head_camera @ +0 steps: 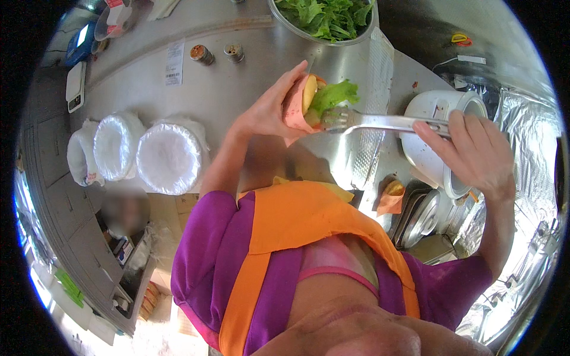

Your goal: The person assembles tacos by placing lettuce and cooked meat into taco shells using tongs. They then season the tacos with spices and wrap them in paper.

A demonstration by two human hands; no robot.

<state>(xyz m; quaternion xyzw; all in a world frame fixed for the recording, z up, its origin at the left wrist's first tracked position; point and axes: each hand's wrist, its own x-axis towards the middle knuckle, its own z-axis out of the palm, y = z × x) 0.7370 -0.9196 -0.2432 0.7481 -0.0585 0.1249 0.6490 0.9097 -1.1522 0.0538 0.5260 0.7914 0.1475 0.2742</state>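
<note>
My left hand [271, 104] holds a bun in a pink paper wrapper [295, 106] above the metal counter [222, 95]. A green lettuce leaf [335, 94] sticks out of the bun's open side. My right hand [476, 151] is closed on the handle end of metal tongs [387, 122], whose tips are at the leaf and the wrapper's edge. A large metal bowl of cut lettuce [327, 20] stands beyond my hands. Two shakers, one with reddish contents [201, 54] and one paler [234, 52], stand left of the bowl.
Plastic-covered round bowls [169, 158] stand at the left edge of the counter. A white cooker [427, 133] lies under my right hand. Another wrapped bun [392, 196] is near the lower right. A printed slip [174, 63], a white scale [75, 87] and scissors [461, 40] are farther out.
</note>
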